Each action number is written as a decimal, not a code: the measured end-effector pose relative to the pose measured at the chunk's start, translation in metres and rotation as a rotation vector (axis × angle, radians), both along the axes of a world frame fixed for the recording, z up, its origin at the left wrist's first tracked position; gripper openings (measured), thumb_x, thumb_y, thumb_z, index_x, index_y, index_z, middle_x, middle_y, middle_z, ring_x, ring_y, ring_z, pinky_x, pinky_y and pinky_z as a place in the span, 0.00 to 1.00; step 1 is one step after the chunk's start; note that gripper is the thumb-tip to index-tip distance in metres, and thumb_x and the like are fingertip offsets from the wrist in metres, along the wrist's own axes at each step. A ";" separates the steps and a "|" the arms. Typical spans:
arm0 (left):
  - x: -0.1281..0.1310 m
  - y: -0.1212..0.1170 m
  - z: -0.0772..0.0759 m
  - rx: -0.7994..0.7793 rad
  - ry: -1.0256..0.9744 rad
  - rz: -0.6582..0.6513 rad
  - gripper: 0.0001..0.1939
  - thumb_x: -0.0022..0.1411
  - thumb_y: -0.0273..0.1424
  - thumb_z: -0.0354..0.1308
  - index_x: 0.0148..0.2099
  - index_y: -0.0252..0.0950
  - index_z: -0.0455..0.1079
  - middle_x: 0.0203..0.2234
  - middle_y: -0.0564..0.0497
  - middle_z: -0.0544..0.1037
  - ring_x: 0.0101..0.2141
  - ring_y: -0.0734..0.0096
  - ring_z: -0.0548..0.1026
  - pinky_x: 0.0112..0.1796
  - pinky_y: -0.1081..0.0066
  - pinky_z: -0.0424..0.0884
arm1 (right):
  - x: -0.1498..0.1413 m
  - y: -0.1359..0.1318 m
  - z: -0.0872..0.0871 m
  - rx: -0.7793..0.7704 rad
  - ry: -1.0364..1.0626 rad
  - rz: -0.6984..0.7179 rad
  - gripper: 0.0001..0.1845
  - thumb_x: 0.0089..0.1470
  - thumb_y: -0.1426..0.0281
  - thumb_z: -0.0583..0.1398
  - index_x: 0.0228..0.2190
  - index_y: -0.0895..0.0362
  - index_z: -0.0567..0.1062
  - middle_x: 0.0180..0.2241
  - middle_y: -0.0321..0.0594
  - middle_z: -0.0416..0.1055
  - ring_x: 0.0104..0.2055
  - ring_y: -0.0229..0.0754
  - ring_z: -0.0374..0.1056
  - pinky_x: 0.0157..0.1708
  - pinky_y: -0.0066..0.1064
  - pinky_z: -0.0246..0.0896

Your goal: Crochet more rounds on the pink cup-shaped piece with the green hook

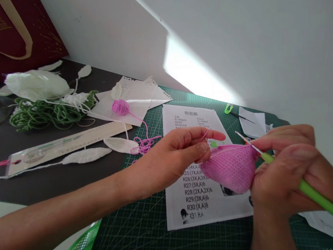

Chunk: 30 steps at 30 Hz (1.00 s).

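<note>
A pink crocheted piece, shaped like a small cup, is held up above a printed pattern sheet. My left hand pinches its left edge between thumb and fingers, with pink yarn running over the index finger. In my right hand is a crochet hook with a green handle; its metal tip points up and left, just past the rim of the piece. The right fingers also touch the right side of the piece. Loose pink yarn leads back to a small pink ball.
A green cutting mat lies under the sheet. At the left are white crocheted leaves, a ruler, green yarn and a plastic-wrapped white bundle. A red bag and a white wall stand behind.
</note>
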State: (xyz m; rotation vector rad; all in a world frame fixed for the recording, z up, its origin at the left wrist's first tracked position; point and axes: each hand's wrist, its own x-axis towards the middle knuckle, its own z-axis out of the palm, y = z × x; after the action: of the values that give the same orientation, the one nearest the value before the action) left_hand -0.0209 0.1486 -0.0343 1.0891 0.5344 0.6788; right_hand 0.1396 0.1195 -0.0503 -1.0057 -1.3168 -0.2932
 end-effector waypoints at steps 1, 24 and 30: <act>0.000 0.000 -0.001 0.015 -0.005 0.020 0.15 0.67 0.27 0.52 0.53 0.30 0.71 0.25 0.55 0.68 0.29 0.74 0.65 0.34 0.72 0.59 | 0.000 0.001 0.001 -0.021 0.042 0.039 0.19 0.63 0.65 0.55 0.22 0.56 0.71 0.20 0.35 0.65 0.28 0.38 0.62 0.35 0.37 0.56; -0.001 0.008 -0.003 -0.218 -0.264 0.298 0.16 0.65 0.24 0.57 0.54 0.30 0.72 0.28 0.54 0.73 0.31 0.80 0.70 0.39 0.79 0.68 | -0.001 -0.004 0.001 -0.592 0.363 0.310 0.21 0.59 0.59 0.58 0.18 0.56 0.69 0.20 0.32 0.63 0.24 0.33 0.60 0.24 0.27 0.54; -0.006 0.019 0.001 -0.342 -0.331 0.407 0.13 0.65 0.21 0.53 0.49 0.27 0.75 0.20 0.57 0.65 0.22 0.83 0.64 0.29 0.83 0.67 | 0.006 0.002 0.002 -0.743 0.495 0.358 0.19 0.53 0.59 0.62 0.17 0.56 0.69 0.20 0.33 0.62 0.24 0.33 0.60 0.19 0.25 0.50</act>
State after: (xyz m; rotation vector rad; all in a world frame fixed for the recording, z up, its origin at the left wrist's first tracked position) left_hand -0.0267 0.1679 -0.0333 0.5335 0.5638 1.0580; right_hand 0.1460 0.1210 -0.0487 -1.3104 -1.1206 0.7303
